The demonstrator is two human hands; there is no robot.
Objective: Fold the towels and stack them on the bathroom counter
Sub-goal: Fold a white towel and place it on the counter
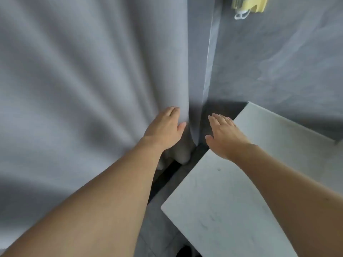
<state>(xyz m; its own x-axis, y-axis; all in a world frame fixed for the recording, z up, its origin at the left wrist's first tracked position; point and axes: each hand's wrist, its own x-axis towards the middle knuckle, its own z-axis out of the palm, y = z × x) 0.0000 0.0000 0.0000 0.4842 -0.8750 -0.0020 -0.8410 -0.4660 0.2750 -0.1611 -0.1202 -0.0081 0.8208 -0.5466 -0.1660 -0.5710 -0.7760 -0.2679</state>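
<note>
Gripping the free edge of a large pale grey hanging fabric sheet point(89, 75), the left hand point(164, 130) has its fingers curled round a vertical fold, thumb on the near side. Can't tell if this sheet is a towel or a curtain; no clearly identifiable towel shows anywhere else, and nothing is folded or stacked yet. Right hand point(222, 132) hovers flat, fingers straight and close together, holding nothing, above the far corner of the white marble-look counter top point(232, 201). Counter sits just right of the fabric, a dark gap point(167, 175) between them. Grey wall point(278, 62) behind, a yellow plastic hook or clip point(250, 4) with a white loop up top.

Risks, as a guess: a one-handed tug could bunch the fabric or drop its lower end into the dark gap; motion blur suggests quick movement, so the right hand may miss the edge.
</note>
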